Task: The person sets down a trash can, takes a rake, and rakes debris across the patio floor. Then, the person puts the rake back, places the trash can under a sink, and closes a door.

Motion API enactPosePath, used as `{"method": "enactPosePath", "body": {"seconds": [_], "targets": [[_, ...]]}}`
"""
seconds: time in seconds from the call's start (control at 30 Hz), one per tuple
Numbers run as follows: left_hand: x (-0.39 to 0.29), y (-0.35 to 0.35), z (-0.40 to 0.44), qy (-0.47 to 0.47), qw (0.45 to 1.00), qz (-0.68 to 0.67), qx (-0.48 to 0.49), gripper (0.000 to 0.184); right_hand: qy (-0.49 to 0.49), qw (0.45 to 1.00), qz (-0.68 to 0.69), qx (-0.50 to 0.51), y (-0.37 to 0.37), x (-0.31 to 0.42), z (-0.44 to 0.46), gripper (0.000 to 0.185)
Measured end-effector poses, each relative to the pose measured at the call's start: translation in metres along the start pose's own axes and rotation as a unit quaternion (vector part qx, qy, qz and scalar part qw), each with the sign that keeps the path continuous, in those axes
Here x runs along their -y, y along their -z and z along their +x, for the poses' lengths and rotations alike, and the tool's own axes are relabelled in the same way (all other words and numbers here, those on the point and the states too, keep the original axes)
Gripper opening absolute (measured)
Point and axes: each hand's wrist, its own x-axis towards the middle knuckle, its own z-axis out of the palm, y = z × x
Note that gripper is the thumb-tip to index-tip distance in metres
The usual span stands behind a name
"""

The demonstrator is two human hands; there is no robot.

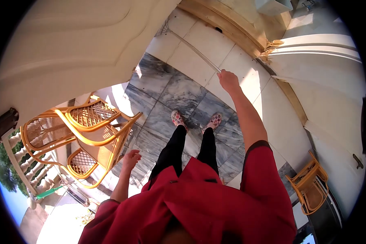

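My right hand point(229, 81) is wrapped round the near end of a long thin pale rod point(197, 52). The rod reaches away to the upper left, over the light floor tiles, and ends in a thin wire-like head point(163, 29) beside the large cream surface. Low on the left, my left hand point(131, 159) hangs with its fingers loosely bent and apart, holding nothing. It is close to a rattan chair point(97, 142) with orange-brown curved frames and woven panels.
A cream curved surface point(77, 44) fills the upper left. White doors point(317, 81) and a wooden frame point(227, 24) stand at the right and top. A smaller rattan chair point(312, 189) is at the lower right. Balusters point(34, 173) and a green-ended pole point(49, 192) lie at left.
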Motion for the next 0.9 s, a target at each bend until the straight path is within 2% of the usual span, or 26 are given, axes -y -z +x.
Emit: {"method": "enactPosePath", "body": {"seconds": [0.07,0.13,0.23,0.3,0.43,0.5,0.6,0.7,0.77,0.83,0.9], "targets": [[0.008,-0.004,0.003,0.004,1.000,0.017,0.014,0.022,0.022,1.000,0.007,-0.022,-0.005,0.014,0.034,0.026],[0.011,-0.007,0.006,0.004,1.000,-0.004,0.004,0.022,-0.032,0.998,0.031,0.042,0.001,0.038,0.058,0.027],[-0.007,-0.011,0.001,-0.014,1.000,0.002,-0.014,0.022,-0.109,0.980,0.098,0.134,0.005,0.038,0.052,0.030],[-0.014,-0.018,0.002,-0.010,1.000,-0.001,-0.003,0.022,-0.161,0.965,0.136,0.154,0.005,0.015,0.026,0.035],[-0.021,-0.031,0.007,-0.024,1.000,-0.010,0.010,0.022,-0.208,0.957,0.122,0.162,-0.021,-0.046,-0.040,0.041],[-0.024,-0.036,0.011,-0.035,0.999,-0.006,0.018,0.022,-0.230,0.945,0.146,0.179,0.005,-0.046,-0.073,0.041],[-0.033,-0.040,0.010,-0.051,0.998,0.001,0.027,0.021,-0.115,0.991,0.063,0.041,0.009,-0.066,-0.117,0.040],[-0.036,-0.042,0.012,-0.059,0.998,0.014,0.035,0.021,-0.151,0.985,0.039,0.074,0.051,-0.068,-0.146,0.038],[-0.035,-0.043,0.016,-0.064,0.997,0.021,0.030,0.021,-0.135,0.986,-0.029,0.096,0.073,-0.096,-0.138,0.036],[-0.033,-0.042,0.020,-0.069,0.997,0.020,0.015,0.020,-0.107,0.985,-0.113,0.070,0.098,-0.131,-0.128,0.034],[-0.034,-0.043,0.019,-0.077,0.997,0.009,0.010,0.020,-0.047,0.981,-0.190,0.001,0.128,-0.142,-0.113,0.030]]}}
